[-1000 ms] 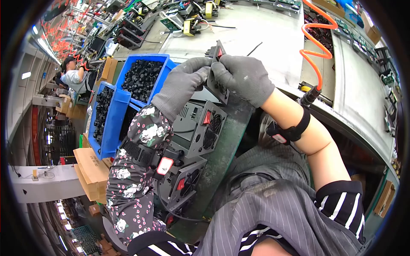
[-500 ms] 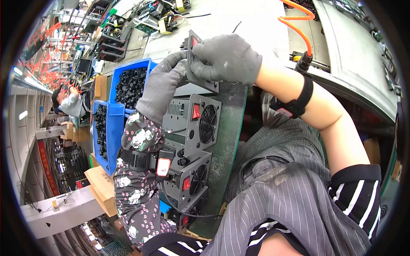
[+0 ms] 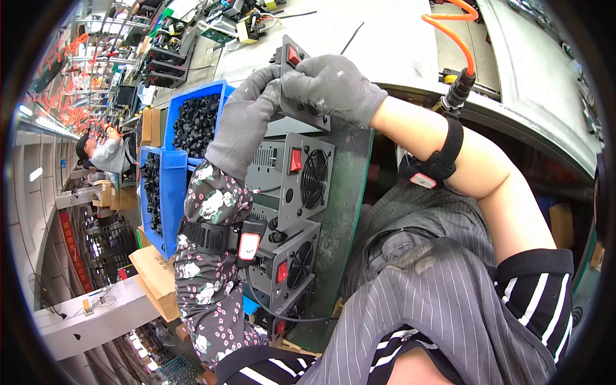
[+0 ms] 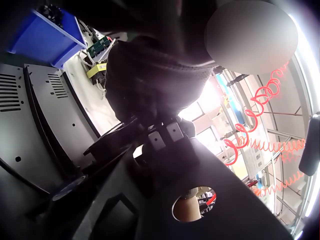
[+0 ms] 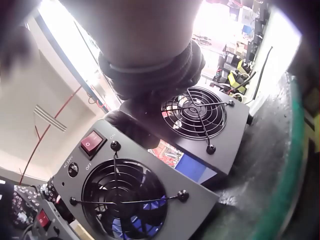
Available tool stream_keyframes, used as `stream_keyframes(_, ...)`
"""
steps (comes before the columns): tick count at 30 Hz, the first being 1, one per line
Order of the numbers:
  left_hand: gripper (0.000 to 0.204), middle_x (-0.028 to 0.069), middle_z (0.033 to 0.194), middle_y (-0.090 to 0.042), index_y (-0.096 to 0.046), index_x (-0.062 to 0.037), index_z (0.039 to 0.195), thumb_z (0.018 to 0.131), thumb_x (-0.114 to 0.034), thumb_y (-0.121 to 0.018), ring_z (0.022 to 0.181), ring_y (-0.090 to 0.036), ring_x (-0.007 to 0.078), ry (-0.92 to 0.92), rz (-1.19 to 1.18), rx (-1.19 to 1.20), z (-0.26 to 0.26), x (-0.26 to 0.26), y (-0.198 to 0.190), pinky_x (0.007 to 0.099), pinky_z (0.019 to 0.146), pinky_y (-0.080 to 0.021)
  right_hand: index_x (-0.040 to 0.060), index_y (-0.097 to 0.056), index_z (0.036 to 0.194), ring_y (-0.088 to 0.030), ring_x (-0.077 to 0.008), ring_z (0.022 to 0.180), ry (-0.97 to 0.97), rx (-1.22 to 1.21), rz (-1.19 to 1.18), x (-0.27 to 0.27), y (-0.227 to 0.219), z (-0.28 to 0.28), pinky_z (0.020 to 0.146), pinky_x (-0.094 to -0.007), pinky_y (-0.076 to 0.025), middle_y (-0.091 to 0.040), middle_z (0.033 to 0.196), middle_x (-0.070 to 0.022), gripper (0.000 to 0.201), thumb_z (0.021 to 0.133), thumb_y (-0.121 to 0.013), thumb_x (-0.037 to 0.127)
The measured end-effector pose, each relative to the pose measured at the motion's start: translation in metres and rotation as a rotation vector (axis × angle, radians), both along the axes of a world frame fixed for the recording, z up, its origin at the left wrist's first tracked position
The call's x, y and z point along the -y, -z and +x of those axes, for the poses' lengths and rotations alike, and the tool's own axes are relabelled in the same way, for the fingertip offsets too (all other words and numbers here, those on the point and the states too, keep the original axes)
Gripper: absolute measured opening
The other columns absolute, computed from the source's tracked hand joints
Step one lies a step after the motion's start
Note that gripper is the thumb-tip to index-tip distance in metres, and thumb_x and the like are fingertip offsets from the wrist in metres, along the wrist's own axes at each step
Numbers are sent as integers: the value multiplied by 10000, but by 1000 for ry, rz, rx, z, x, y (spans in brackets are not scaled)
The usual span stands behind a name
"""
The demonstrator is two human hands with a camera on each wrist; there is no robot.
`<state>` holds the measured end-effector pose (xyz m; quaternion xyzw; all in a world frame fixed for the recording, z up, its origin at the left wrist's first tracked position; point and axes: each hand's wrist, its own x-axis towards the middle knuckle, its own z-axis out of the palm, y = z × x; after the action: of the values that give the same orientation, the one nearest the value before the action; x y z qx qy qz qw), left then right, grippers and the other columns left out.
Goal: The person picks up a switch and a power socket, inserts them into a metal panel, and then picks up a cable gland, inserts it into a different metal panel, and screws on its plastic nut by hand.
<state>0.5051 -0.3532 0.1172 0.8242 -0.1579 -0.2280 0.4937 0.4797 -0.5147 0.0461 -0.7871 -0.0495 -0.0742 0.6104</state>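
Observation:
Both gloved hands are at a dark grey panel (image 3: 287, 96) with a red switch near its top, held upright above a row of metal cases. The left hand (image 3: 242, 125) pinches it from the back side. Over the front, just below the switch, the right hand (image 3: 337, 88) has its fingers curled against the panel, partly hiding it. In the left wrist view, the panel's back (image 4: 240, 200) shows a round hole and two metal tabs (image 4: 166, 136) by the glove (image 4: 155, 80). The right wrist view shows the held panel's fan grille (image 5: 197, 112) beside the glove.
Grey cases with fans and red switches (image 3: 309, 179) stand below the hands on a green-edged surface. Blue bins (image 3: 172, 192) of black parts are at the left. An orange coiled hose (image 3: 471, 45) hangs at the upper right; circuit assemblies (image 3: 240, 25) lie at the back.
Compared with a second ago, the hands and panel appear further left in the head view. Since half a second ago, the right hand has shifted slightly down and left, and the switch shows more fully.

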Motion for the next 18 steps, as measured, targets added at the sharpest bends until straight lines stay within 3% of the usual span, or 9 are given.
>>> stream_keyframes(3, 320, 61, 1101, -622, -507, -3, 1262, 1004, -190, -480, 972, -613, 102, -1, 25, 24, 2, -1, 3, 244, 845, -514, 28, -685, 815, -639, -328, 754, 4, -65, 19, -2, -5, -2, 736, -389, -493, -655, 758, -194, 521, 847, -540, 527)
stream_keyframes(4, 314, 57, 1070, -632, -530, -12, 1247, 991, -193, -506, 934, -617, 96, -22, 4, -1, 2, -1, 2, 237, 815, -520, -6, -658, 887, -610, -212, 667, -37, -82, 10, 3, -9, -3, 670, -343, -491, -643, 727, -123, 401, 899, -555, 381)
stream_keyframes(5, 308, 54, 1039, -642, -553, -22, 1232, 978, -195, -532, 896, -620, 89, -41, -21, -21, 3, 0, 1, 230, 784, -527, -6, -658, 887, -610, -212, 667, -37, -73, 10, 9, -12, -5, 670, -343, -491, -643, 727, -123, 401, 899, -555, 381)
stream_keyframes(7, 309, 62, 1049, -641, -551, -8, 1228, 967, -173, -549, 905, -619, 93, -30, -53, -30, -1, 1, -4, 233, 790, -527, 26, -670, 926, -649, -338, 806, -43, 92, -241, 21, -18, -12, 746, -402, -499, -668, 787, -188, 517, 883, -498, 512)
stream_keyframes(8, 311, 71, 1059, -640, -548, 6, 1225, 956, -150, -567, 914, -618, 97, -22, -84, -50, -3, 1, -6, 236, 796, -528, 38, -642, 975, -651, -329, 833, 19, 101, -423, 25, -32, -25, 739, -420, -506, -667, 825, -169, 451, 884, -511, 460)
stream_keyframes(9, 311, 71, 1059, -640, -548, 6, 1225, 956, -150, -567, 914, -618, 97, -24, -88, -44, -3, 1, -7, 236, 796, -528, 38, -642, 975, -651, -329, 833, 18, 108, -427, 25, -30, -23, 739, -420, -506, -667, 825, -169, 451, 884, -511, 460)
stream_keyframes(11, 333, 87, 1074, -637, -537, 30, 1225, 935, -122, -598, 926, -618, 108, 51, -63, 35, -5, -1, -5, 241, 805, -529, 75, -631, 967, -645, -293, 849, 69, 365, -654, 21, -17, -19, 735, -379, -510, -654, 876, -123, 319, 849, -595, 370)
stream_keyframes(18, 361, 101, 1040, -650, -522, 36, 1244, 938, -139, -601, 914, -620, 110, 50, -32, 61, -5, -2, -4, 234, 776, -523, 80, -619, 942, -637, -292, 823, 37, 519, -648, 25, -11, -11, 710, -398, -513, -636, 872, -107, 288, 828, -602, 345)
